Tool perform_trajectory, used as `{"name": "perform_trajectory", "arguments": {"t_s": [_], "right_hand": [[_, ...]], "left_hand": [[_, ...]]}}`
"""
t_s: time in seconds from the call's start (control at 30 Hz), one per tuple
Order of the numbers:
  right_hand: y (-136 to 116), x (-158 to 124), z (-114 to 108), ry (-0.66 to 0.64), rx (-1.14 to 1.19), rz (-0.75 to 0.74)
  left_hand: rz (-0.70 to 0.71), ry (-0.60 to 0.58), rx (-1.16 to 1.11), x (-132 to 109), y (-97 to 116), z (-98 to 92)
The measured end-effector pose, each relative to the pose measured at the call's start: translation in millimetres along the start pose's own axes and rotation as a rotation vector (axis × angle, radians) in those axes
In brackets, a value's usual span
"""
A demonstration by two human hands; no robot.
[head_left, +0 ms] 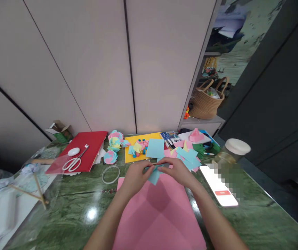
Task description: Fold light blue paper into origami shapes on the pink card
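Between my two hands is a small piece of light blue paper (154,177), pinched from both sides and partly hidden by the fingers. My left hand (137,175) grips its left side with thumb and forefinger. On the other side, my right hand (176,170) has its fingers closed on the paper's upper right part. Both hands are over the far end of a pink sheet (161,215) on the green marble table. Just beyond them lie a flat light blue square (155,148) and loose blue, pink and yellow paper pieces (189,158).
White scissors (73,162) rest on a red folder (94,149) at left. Folded paper balls (110,157), a yellow sheet (129,158) with small beads and a clear ring (110,174) are nearby. At right are a lit phone (220,187) and a white-lidded jar (233,147).
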State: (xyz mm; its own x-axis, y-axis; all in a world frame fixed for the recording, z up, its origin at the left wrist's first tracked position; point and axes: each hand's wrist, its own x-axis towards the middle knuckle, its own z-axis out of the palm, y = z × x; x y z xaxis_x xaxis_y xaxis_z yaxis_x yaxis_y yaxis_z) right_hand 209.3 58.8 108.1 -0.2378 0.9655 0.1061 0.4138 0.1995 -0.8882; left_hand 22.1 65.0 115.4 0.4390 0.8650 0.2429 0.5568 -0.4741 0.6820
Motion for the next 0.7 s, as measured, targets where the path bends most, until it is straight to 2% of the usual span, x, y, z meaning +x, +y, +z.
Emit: {"name": "perform_trajectory", "arguments": {"t_s": [0.13, 0.4, 0.47, 0.57, 0.7], "right_hand": [[-1, -4, -9, -0.001, -0.010, -0.014], [-7, -9, -8, -0.147, 0.367, -0.046], [-11, -11, -9, -0.167, 0.406, -0.043], [-16, -15, -11, -0.097, 0.300, -0.043], [-17, -16, -12, 0.056, 0.075, -0.050]], "left_hand": [[-0.056, 0.061, -0.080, 0, 5, -6.3], [-0.112, 0.190, -0.360, -3, -9, -1.8], [-0.115, 0.216, -0.352, -3, -10, -2.3], [-0.093, 0.238, -0.221, -5, -5, -5.2], [-0.003, 0.202, -0.079, -10, 5, -8.6]]}}
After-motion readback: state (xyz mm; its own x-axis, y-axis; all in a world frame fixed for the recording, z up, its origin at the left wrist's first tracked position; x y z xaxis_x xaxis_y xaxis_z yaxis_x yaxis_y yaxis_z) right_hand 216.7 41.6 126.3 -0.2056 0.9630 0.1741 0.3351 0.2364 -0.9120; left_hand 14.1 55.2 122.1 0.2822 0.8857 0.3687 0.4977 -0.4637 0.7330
